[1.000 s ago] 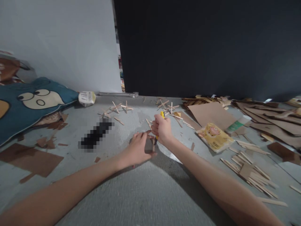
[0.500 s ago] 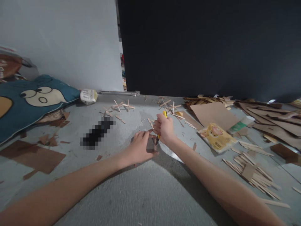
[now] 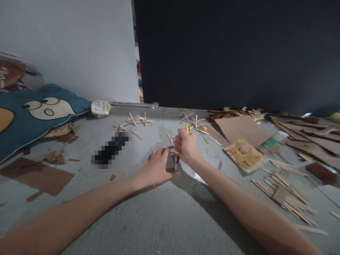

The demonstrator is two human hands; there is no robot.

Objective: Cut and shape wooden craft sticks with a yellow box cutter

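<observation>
My right hand (image 3: 186,146) is wrapped round a yellow utility knife (image 3: 187,128). Its yellow end sticks up above the fist, and the dark lower end points down at a small brown cardboard piece (image 3: 175,163). My left hand (image 3: 157,165) steadies that piece, thumb on the near side and fingers on the far side. The piece looks like a small box or frame, though the fingers cover much of it. Knife and cardboard meet or nearly meet along the right edge; I cannot tell how deep the blade goes.
Crossed wooden sticks (image 3: 145,119) lie beyond my hands. On the right are a yellow tissue pack (image 3: 243,156), a cardboard sheet (image 3: 240,129) and a bundle of wooden sticks (image 3: 292,203). Leftward lie cardboard scraps (image 3: 37,176) and a blue pillow (image 3: 53,122). A dark panel (image 3: 233,53) stands behind.
Almost nothing differs. Both hands keep the same grip on the knife and the cardboard, and the whole view has shifted very slightly.
</observation>
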